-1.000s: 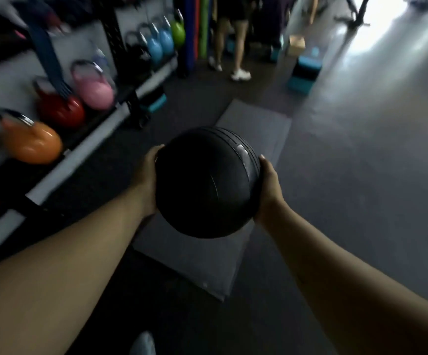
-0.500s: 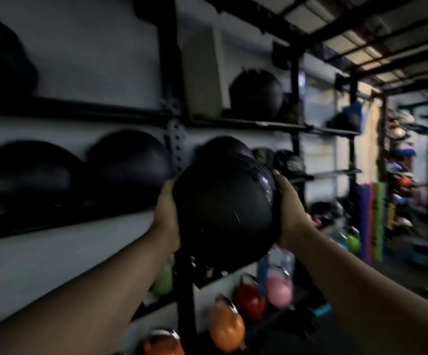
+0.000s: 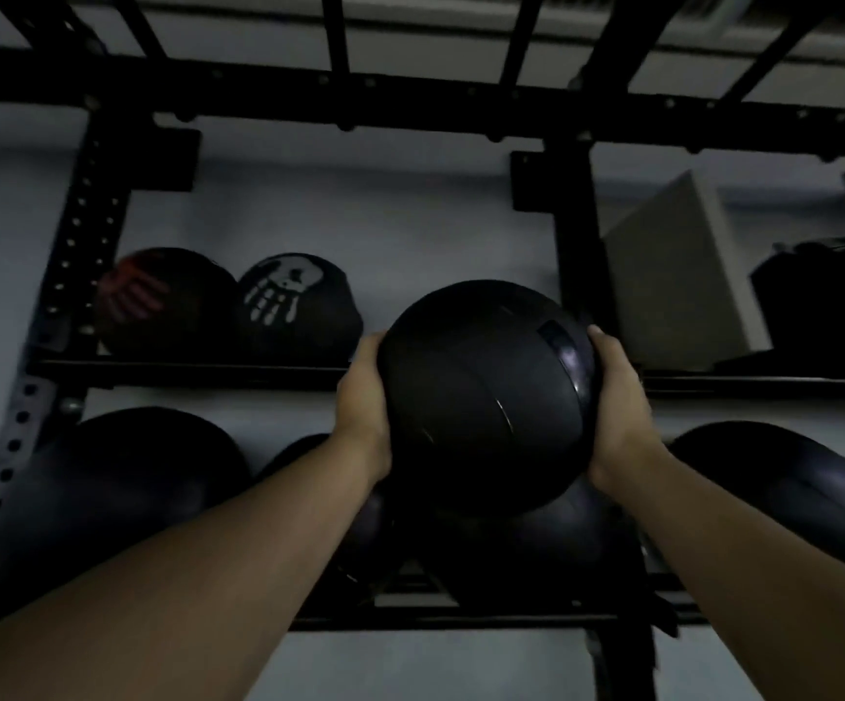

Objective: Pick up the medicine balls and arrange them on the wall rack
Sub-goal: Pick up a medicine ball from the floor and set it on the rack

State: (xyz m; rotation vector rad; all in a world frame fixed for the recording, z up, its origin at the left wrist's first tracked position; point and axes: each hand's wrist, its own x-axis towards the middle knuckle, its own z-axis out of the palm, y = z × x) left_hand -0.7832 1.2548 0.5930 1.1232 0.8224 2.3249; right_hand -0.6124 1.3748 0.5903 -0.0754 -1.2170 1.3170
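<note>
A person holds 1 black medicine ball (image 3: 486, 397) raised in front of the wall rack (image 3: 574, 255), level with the upper shelf rail (image 3: 187, 369). The left hand (image 3: 362, 402) grasps its left flank and the right hand (image 3: 617, 412) its right flank, palms pressed inward and fingers wrapped toward the far side. The ball appears heavy and firm, its surface faintly glossy with shallow seams, so it may slip; opposed palms slightly below the middle would likely give the surest hold. Toward the left end of the upper shelf sit 2 balls, 1 with a red handprint (image 3: 157, 301) and 1 with a white handprint (image 3: 299, 306), touching each other. The stretch between them and the upright looks free, judged as the likely seat. Beyond the upright, a pale box (image 3: 678, 275) and a dark object too dim to identify occupy the right bay. The lower shelf carries several larger dark balls (image 3: 121, 473).
</note>
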